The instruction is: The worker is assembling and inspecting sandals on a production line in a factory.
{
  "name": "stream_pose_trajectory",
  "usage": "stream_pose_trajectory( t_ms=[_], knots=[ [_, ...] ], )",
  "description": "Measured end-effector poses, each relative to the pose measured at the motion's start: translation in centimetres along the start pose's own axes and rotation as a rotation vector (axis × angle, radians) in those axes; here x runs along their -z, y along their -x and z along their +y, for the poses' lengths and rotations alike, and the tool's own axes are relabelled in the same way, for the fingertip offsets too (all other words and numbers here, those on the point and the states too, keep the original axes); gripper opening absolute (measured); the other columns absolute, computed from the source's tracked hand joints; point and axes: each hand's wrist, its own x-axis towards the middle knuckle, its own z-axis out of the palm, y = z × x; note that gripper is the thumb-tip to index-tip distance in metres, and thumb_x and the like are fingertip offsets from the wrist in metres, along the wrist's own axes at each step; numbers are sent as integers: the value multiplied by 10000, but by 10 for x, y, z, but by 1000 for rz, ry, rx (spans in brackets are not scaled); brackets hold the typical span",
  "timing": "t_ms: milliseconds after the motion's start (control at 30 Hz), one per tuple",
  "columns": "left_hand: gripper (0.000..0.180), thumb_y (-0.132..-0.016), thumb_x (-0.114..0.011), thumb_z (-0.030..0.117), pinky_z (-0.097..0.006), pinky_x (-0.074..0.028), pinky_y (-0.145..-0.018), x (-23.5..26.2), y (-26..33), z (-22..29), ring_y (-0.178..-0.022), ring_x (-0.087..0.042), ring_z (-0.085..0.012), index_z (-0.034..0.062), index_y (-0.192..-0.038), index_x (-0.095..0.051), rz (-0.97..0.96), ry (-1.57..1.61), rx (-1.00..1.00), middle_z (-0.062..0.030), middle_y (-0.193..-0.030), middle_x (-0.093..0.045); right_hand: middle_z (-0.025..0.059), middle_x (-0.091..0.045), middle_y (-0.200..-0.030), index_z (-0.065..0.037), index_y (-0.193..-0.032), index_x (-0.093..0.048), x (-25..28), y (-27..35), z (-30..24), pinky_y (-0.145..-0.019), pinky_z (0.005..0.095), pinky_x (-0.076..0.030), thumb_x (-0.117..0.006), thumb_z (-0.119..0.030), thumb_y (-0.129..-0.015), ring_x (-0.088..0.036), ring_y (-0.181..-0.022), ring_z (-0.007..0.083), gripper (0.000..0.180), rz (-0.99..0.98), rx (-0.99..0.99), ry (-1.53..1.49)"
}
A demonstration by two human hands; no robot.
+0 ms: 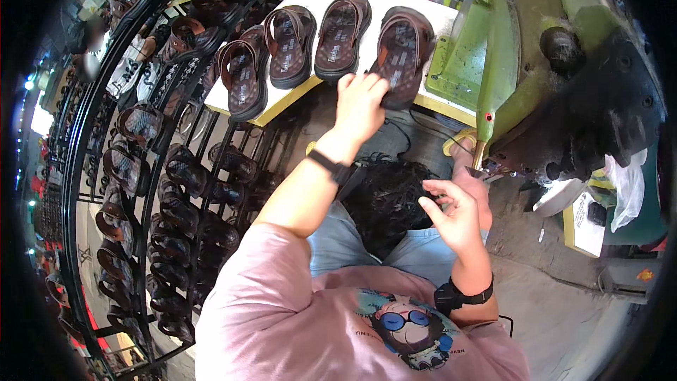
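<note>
On the white worktop (423, 17) ahead of the person, 4 brown sandals are lying in a row, and the left hand (360, 102) is reaching forward with the arm nearly straight, fingers spread and resting on the heel end of the rightmost sandal (403, 53). That sandal's long axis is running away from the person, toe far, heel near, so it is lying straight ahead of the left hand and well apart from the right. The right hand (455, 212) is hovering low near the lap, elbow bent, fingers loosely curled and partly open; cannot tell if it is pinching anything. A dark mesh bundle (391, 201) is sitting on the lap just beside it. A green machine (493, 56) is standing at right, a curved rack (162, 134) of sandals at left.
</note>
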Motion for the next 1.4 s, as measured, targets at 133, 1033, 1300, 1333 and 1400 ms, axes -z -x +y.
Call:
stream_pose_trajectory(
  t_ms=[133,1033,1300,1333,1400],
  knots=[
    [279,-470,-637,70,-374,-340,-814,96,28,53,-794,-585,-197,142,-740,-629,-5,598,-210,9,-787,-616,160,-646,-983,27,-973,-636,-22,-9,-28,-763,332,-483,-720,-121,-738,-615,-889,267,290,424,393,371],
    [386,-838,-628,102,-367,-477,-908,69,77,204,-1026,-580,-228,3,-1188,-501,24,2113,770,-114,-1107,-593,127,-395,-1407,-70,-1387,-353,77,122,55,-1072,497,-292,-698,-448,-749,-383,-1290,316,818,335,232,-1290],
    [554,-787,-707,163,-466,-482,-946,68,96,113,-1115,-561,-298,26,-1268,-470,135,2340,829,-149,-1212,-569,113,-512,-1288,-62,-1305,-450,26,75,37,-1021,463,-387,-671,-110,-742,-495,-1194,294,606,306,129,-1204],
    [609,-783,-723,259,-471,-473,-954,75,91,106,-1125,-552,-302,19,-1278,-462,119,2349,798,-150,-1234,-554,113,-512,-1288,-62,-1305,-450,18,71,37,-1021,463,-387,-671,-110,-742,-495,-1194,294,606,308,129,-1209],
    [773,-789,-674,462,-469,-431,-994,89,71,89,-1216,-464,-337,-7,-1331,-382,193,2201,618,-226,-1342,-424,110,-540,-1245,-58,-1272,-477,4,64,36,-1009,460,-399,-647,-37,-740,-508,-1178,292,558,278,100,-1262]
  ],
)
